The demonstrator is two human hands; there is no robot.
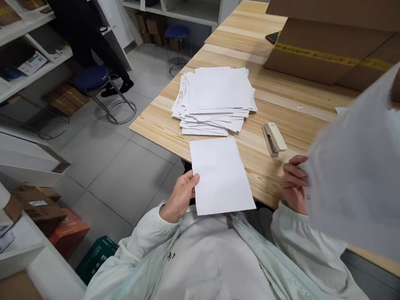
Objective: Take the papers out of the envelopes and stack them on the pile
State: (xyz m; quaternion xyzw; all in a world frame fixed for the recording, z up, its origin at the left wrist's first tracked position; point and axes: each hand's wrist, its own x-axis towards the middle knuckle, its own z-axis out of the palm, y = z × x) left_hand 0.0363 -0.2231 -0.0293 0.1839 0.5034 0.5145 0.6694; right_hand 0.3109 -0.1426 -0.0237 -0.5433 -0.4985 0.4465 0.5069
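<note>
My left hand [182, 193] pinches a white sheet of paper [222, 177] by its left edge, thumb on top. That sheet is held over the table's front edge, just before an uneven stack of papers [219, 93]. On the right, my right hand [294, 181] has its fingers closed on the left edge of a large raised sheet of paper [362, 178], blurred by motion. Whether this is one sheet or more, I cannot tell. A cream stapler [274, 138] lies on the table between the stack and my right hand, touched by neither hand.
Large cardboard boxes [317, 50] stand at the back of the wooden table [226, 49], with a dark phone-like object [273, 37] beside them. Blue stools [91, 77] and a person in dark trousers [78, 22] are at the left, near shelves [27, 76] holding boxes.
</note>
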